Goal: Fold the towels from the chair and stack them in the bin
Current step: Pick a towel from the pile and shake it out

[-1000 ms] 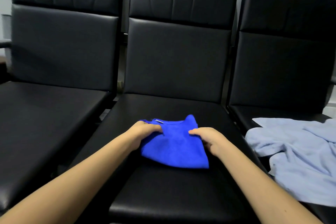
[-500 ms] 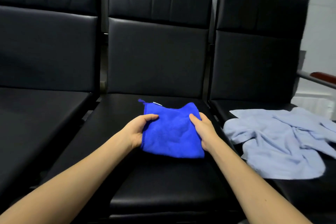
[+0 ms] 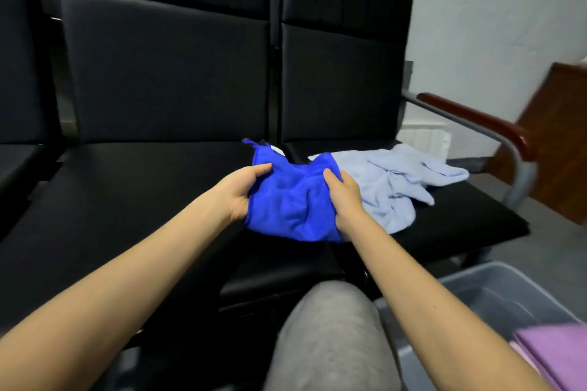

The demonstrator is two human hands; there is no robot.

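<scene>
Bin (image 3: 508,292) open beside the knee (image 3: 330,327) — purple towels (image 3: 565,355) fill one corner.

Left grip (image 3: 241,190), right grip (image 3: 344,200), forearms (image 3: 133,276) bare; grey soft trouser leg (image 3: 330,336) bottom centre.

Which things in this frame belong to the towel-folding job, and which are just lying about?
Job: bright blue microfibre towel, gripped by left hand and right hand; crumpled pale blue towel on the black padded chair; translucent grey plastic bin holding a folded purple towel.
Lying about: brown wooden cabinet; red-brown wooden armrest.
</scene>
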